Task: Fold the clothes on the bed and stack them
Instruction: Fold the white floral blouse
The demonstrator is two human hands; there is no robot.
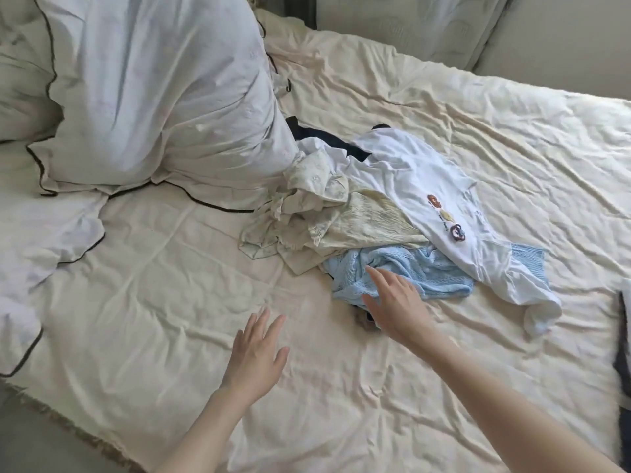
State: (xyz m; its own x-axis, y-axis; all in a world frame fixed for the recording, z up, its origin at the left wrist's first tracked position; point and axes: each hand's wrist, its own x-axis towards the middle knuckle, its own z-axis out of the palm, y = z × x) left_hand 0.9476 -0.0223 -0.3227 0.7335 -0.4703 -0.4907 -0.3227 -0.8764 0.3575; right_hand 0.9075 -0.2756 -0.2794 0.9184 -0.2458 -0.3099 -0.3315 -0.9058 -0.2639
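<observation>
Head view: unfolded clothes lie heaped mid-bed point(444, 404), a white printed shirt point(426, 186) draped over a pale blue knit point(409, 271) and a cream garment point(327, 213). Right hand point(397, 303), fingers extended, reaches the knit's near edge; left hand point(257, 356) hovers open above the sheet, holding nothing.

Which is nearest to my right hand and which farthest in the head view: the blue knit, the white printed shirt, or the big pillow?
From the right hand:
1. Blue knit, under the fingertips.
2. White printed shirt, just beyond, to the right.
3. Big pillow, far left.
</observation>
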